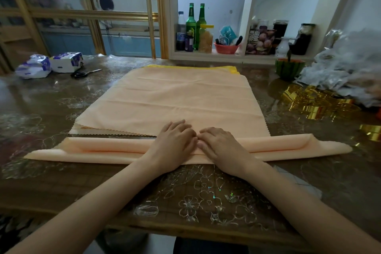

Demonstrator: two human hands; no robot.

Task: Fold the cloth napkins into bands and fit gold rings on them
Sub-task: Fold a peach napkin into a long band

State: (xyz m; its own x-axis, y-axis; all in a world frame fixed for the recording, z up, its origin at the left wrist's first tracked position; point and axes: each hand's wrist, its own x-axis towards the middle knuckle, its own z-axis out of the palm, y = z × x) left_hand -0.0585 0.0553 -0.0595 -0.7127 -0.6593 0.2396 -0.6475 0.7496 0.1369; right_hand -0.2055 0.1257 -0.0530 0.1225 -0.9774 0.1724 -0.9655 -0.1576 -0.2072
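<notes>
Both hands, left hand (pixel 175 140) and right hand (pixel 219 143), press flat on the folded napkin (pixel 99 149).

Dim, soft, wide-angle edge distortion

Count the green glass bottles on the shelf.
2. One green bottle stands left of the other, side by side at the shelf's left end; more could be hidden behind them.

Folded band (pixel 103 148): peach, plain. Napkin stack (pixel 175 101): peach, yellow layer at far edge. Rings (pixel 315 103): shiny gold. Table (pixel 206 196) cover: brown, silver floral outlines. Two bottles (pixel 195 24): green.
</notes>
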